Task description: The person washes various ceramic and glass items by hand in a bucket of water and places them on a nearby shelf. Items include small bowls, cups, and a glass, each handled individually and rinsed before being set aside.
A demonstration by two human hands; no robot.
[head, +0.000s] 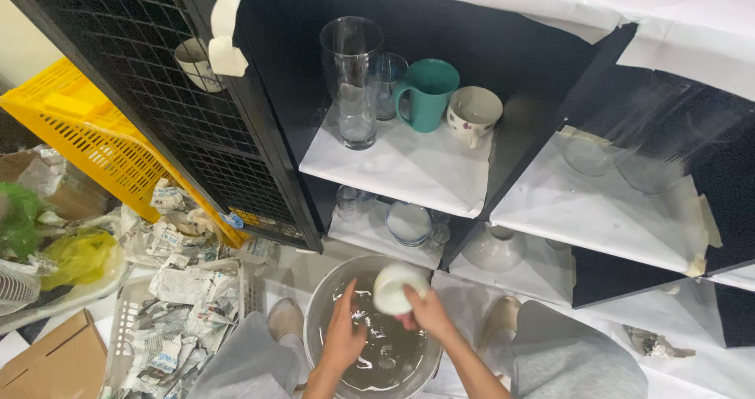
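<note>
Closed grip of right hand [427, 311] around a small white bowl [397, 288], held tilted just above the water at about 1 o'clock in a round metal basin [322, 320]. Left hand [344, 336] open and flat at 9 o'clock of the bowl, fingers spread, dipping toward the water, gripping nothing. Basin set on the floor between two grey-clad knees, holding shallow glinting water.

Bowl judged ceramic: stiff, light for its size, breakable, and likely slippery while wet. Best taken by the rim with thumb inside and fingers under the foot, not by the slick outer wall.

At 9 o'clock of the basin, a white basket [126, 320] of crumpled newspaper [185, 285], a cardboard box [55, 364] at the corner, and farther out a yellow crate [86, 136].

At 12 o'clock, a black shelf unit [535, 69] lined with white paper. Lower shelf: a blue-rimmed bowl [409, 224], small glasses, an upturned white bowl [494, 250]. Upper shelf: a tall clear glass vase [353, 80], a teal mug [429, 94], a white patterned cup [473, 114]. At 2 o'clock, a clear glass bowl [587, 154] in the next compartment.
</note>
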